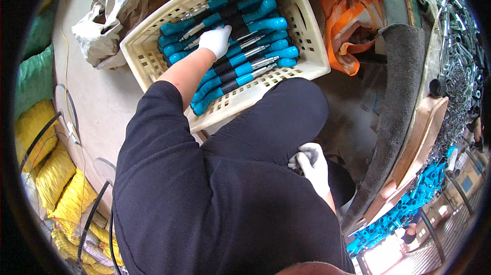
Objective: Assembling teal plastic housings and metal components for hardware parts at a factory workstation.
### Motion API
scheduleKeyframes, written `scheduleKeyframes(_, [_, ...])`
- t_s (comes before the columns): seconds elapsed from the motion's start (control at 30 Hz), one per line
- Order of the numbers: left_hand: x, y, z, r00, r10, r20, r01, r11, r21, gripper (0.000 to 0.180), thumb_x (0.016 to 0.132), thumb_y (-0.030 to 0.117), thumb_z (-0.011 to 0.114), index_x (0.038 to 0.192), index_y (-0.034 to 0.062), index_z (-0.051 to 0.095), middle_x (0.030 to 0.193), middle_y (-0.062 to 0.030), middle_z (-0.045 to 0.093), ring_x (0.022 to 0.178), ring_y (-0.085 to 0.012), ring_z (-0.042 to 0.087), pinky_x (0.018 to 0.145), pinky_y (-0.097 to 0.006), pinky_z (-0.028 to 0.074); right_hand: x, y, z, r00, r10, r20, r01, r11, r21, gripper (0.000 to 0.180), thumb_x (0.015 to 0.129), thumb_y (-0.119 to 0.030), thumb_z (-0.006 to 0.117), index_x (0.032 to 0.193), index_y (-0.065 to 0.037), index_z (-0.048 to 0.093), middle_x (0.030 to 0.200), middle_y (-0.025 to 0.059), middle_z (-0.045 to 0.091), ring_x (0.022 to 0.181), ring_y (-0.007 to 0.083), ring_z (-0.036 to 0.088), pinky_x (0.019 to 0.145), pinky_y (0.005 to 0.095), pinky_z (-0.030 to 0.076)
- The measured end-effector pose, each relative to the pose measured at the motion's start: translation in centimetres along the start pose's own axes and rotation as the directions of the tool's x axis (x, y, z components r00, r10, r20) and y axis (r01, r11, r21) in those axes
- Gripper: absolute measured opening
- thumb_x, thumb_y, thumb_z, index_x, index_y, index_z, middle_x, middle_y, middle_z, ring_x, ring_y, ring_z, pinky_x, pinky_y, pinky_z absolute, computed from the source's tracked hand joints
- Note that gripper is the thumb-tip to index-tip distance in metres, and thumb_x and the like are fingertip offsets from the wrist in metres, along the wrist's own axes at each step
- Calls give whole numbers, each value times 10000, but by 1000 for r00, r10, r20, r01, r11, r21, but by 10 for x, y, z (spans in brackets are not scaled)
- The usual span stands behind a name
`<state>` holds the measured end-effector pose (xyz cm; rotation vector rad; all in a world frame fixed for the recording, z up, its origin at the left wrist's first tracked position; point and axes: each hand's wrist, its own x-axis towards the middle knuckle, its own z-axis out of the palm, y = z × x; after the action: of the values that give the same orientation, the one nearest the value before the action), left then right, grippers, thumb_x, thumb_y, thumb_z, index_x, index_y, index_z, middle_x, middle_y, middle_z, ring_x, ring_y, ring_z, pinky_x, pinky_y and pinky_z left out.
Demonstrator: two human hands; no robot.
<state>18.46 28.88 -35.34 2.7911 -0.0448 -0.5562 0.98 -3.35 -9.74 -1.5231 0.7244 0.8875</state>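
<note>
A cream plastic crate stands in front of me, with several teal-and-black tools laid side by side in it. Bare metal shafts show on some of them; their exact kind I cannot make out. My left hand, in a white glove, reaches into the crate with its fingers closed down on one of the tools near the middle. The fingertips are partly hidden. Lower right, my right hand, also white-gloved, rests by my bent leg with curled fingers, and nothing shows in it.
A whitish sack lies left of the crate, an orange bag right of it. Along the right runs a bench edge padded with dark carpet, with metal parts and teal pieces heaped beyond. Yellow sacks line the left.
</note>
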Motion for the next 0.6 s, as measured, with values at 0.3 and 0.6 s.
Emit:
scheduleKeyframes(0.3, [-15, 5, -9, 976, -123, -178, 156, 970, 185, 668, 650, 269, 781, 1228, 68, 514, 1101, -124, 558, 1058, -291, 540, 807, -420, 494, 4, 5, 5, 997, -56, -49, 56, 998, 6, 150, 939, -44, 515, 1083, -25, 479, 817, 92, 604, 721, 134, 604, 680, 248, 511])
scheduleKeyframes(0.6, [-5, -7, 9, 983, -86, -161, 122, 965, 234, 627, 654, 169, 736, 1222, 48, 501, 1058, -141, 552, 1019, -313, 560, 784, -413, 500, 4, 5, 8, 993, -66, -101, 59, 996, -74, 130, 939, -69, 522, 1052, -25, 477, 786, 88, 593, 682, 134, 600, 650, 247, 520])
